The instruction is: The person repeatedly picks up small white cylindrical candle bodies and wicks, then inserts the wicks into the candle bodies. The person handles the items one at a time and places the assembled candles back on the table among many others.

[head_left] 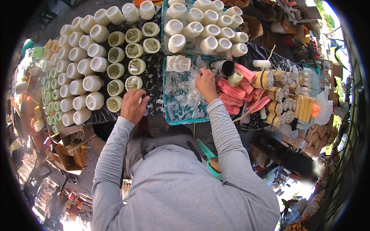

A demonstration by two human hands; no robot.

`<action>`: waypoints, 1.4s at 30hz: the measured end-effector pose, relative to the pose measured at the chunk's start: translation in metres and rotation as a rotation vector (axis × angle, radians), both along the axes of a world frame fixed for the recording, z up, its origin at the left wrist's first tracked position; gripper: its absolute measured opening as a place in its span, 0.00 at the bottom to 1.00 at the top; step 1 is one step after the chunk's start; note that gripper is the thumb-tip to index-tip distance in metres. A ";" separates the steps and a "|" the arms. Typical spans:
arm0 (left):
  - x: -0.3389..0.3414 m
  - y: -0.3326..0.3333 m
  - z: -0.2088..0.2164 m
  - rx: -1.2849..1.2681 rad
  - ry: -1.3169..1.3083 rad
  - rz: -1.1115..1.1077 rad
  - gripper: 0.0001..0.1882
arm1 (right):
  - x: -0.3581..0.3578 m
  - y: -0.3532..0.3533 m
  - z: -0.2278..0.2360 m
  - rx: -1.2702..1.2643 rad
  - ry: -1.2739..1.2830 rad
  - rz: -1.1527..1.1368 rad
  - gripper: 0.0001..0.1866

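My left hand point(134, 106) is curled at the near end of a row of hollow, pale wax cups point(133, 83). Something small and white shows at its fingers, too little of it to name. Over the teal tray point(166, 96), strewn with wax flakes and scraps, my right hand point(206, 84) is closed around a tool with a pale grey blade point(200, 62); its handle is hidden in the fingers. A carved white wax block point(178, 64) lies in the tray's far left corner. Beside my right hand lies a dark-mouthed cylinder point(227, 68).
Many white wax cylinders point(95, 82) stand in rows at left, with greenish ones point(50, 94) beyond. More fill a second tray point(165, 42) behind. Pink wax pieces point(235, 90) and tied yellowish bundles point(265, 79) are heaped at right. A green-handled brush point(210, 158) is by my waist.
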State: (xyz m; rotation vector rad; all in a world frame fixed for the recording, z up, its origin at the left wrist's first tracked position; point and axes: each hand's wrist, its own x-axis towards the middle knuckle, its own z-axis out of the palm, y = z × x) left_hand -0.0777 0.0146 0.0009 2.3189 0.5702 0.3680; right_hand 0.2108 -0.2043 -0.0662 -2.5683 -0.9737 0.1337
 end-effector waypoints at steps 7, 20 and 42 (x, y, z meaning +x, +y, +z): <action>0.016 -0.103 -0.016 -0.147 0.232 -0.241 0.10 | 0.034 0.062 -0.010 -0.254 0.072 -0.268 0.15; 0.174 -0.123 -0.081 0.034 0.537 -0.155 0.18 | -0.029 -0.054 0.069 0.190 0.490 -0.258 0.18; 0.179 -0.128 -0.076 0.171 0.338 -0.142 0.17 | -0.016 -0.117 0.059 0.149 -0.101 -0.213 0.13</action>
